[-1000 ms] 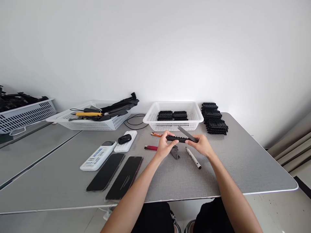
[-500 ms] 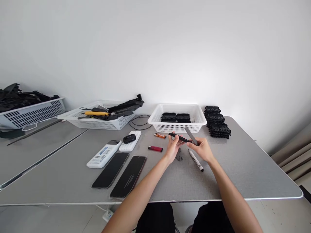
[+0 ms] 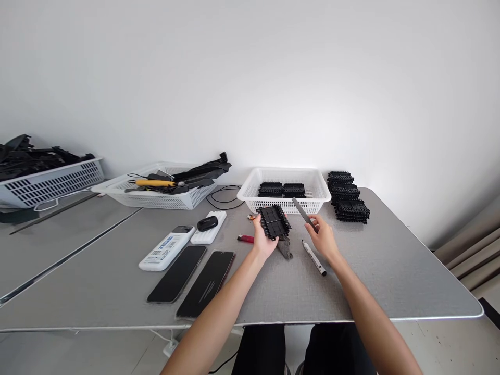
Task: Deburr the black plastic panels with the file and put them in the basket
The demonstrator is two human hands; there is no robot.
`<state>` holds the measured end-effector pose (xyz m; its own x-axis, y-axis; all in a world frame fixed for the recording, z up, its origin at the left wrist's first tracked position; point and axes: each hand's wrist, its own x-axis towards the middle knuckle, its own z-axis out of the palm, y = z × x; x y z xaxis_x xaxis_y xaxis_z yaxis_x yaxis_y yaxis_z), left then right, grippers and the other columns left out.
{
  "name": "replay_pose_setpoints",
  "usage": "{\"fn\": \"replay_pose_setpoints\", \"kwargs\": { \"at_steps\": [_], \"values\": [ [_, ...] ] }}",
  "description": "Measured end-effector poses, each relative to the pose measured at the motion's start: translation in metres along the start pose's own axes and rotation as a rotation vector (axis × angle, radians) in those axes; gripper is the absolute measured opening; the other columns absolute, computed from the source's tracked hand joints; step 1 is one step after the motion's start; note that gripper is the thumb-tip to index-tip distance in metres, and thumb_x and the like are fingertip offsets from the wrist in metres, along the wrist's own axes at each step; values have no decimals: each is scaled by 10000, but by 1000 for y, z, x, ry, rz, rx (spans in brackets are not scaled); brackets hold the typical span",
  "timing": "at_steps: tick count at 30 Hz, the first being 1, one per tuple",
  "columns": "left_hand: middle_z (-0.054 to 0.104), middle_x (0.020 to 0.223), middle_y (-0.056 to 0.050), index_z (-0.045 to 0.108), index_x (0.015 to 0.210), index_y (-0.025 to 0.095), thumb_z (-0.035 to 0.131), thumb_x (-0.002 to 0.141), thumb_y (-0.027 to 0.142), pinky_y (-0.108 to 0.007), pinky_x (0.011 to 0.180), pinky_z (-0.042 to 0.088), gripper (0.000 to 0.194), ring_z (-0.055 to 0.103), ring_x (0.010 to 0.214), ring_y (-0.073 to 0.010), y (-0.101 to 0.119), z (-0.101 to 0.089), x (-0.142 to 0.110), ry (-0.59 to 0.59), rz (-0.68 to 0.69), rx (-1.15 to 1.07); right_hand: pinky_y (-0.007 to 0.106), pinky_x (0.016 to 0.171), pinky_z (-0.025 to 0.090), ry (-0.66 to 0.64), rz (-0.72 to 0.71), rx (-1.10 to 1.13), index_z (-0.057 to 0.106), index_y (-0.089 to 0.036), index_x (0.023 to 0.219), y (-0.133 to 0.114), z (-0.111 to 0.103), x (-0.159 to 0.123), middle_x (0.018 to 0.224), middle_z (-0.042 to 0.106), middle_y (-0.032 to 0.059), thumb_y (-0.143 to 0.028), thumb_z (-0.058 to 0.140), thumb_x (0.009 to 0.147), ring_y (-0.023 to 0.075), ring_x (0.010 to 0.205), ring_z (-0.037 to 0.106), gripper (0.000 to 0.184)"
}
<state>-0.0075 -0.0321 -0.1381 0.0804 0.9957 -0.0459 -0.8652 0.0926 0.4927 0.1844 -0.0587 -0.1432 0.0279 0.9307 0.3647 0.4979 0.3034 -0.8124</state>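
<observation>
My left hand grips a black toothed plastic part by its edge, its broad face turned up toward me. In my right hand is a flat grey metal strip like a file, pointing up and to the left, apart from the part. Below the part lies a small dark grey scrap on the table. Near my right hand rests a white marker. A red lighter and an orange lighter, partly hidden, lie by my left hand.
A white basket holding similar black parts stands ahead, with stacks of them to its right. Two phones, a white power bank and a black case lie left. A second basket holds tools and black pieces.
The black part has tilted from edge-on to face-up and moved slightly left and down. My right hand has drawn away from it, still holding the file-like strip.
</observation>
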Motion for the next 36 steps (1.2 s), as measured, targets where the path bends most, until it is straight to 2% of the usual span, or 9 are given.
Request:
{"fn": "replay_pose_setpoints", "kwargs": {
  "at_steps": [6, 13, 18, 21, 24, 28, 30, 32, 36],
  "values": [
    [737, 1022, -67, 632, 1216, 231, 438, 908, 507, -324, 758, 554, 456, 707, 879, -210, 4, -3, 1, 37, -37, -8, 281, 665, 397, -93, 121, -343, 612, -193, 1088, 13, 10, -4, 929, 676, 86, -290, 442, 940, 221, 825, 620, 245],
    [751, 891, -31, 690, 1067, 207, 475, 905, 553, -298, 694, 564, 439, 699, 751, -177, 7, -8, 4, 124, -49, -43, 295, 779, 406, -159, 140, -677, 633, -159, 1114, 14, 22, -9, 1105, 650, 135, -215, 442, 968, 248, 1044, 586, 248],
    [754, 925, -49, 683, 1092, 195, 514, 877, 568, -316, 734, 575, 463, 710, 797, -194, 14, -12, 6, 133, -70, -7, 310, 807, 410, -188, 145, -741, 685, -147, 1014, 18, 24, -8, 1072, 653, 129, -206, 457, 952, 251, 1016, 588, 243],
    [754, 956, -54, 677, 1114, 195, 515, 869, 570, -318, 733, 577, 476, 714, 819, -200, 19, -15, 8, 113, -54, -9, 341, 836, 415, -157, 133, -722, 704, -158, 1022, 19, 22, -5, 1042, 665, 133, -223, 483, 938, 272, 1022, 584, 245],
    [753, 975, -60, 667, 1150, 198, 518, 862, 577, -310, 730, 575, 499, 715, 824, -199, 23, -17, 8, 88, -39, -18, 377, 914, 414, -106, -59, -564, 656, -179, 1192, 10, 25, -2, 1114, 657, 139, -287, 499, 946, 279, 1094, 560, 311],
    [752, 989, -75, 660, 1174, 186, 515, 859, 586, -322, 756, 575, 529, 715, 837, -209, 25, -16, 6, 76, -56, -7, 393, 964, 426, -258, -301, -376, 570, -173, 1305, -11, 45, 0, 1277, 597, 142, -441, 592, 885, 279, 1177, 534, 498],
    [748, 1017, -84, 651, 1195, 184, 510, 865, 573, -346, 806, 571, 529, 714, 873, -221, 25, -14, 5, 51, -59, -9, 397, 923, 450, -365, -297, -401, 648, -157, 1159, -18, 56, 0, 1190, 641, 142, -437, 656, 827, 292, 1116, 574, 434],
    [743, 1040, -89, 637, 1219, 185, 508, 867, 567, -372, 851, 563, 535, 711, 910, -232, 25, -13, 4, 29, -65, -17, 380, 877, 468, -416, -261, -407, 697, -164, 990, -20, 63, 0, 1045, 691, 120, -323, 635, 832, 271, 1005, 628, 233],
    [738, 1052, -101, 626, 1232, 164, 506, 862, 573, -391, 878, 558, 564, 710, 910, -234, 28, -10, 3, 22, -96, -24, 349, 847, 488, -290, -135, -115, 713, -202, 954, -8, 58, 4, 954, 728, 65, -209, 547, 835, 218, 897, 668, 204]
  ]
}}
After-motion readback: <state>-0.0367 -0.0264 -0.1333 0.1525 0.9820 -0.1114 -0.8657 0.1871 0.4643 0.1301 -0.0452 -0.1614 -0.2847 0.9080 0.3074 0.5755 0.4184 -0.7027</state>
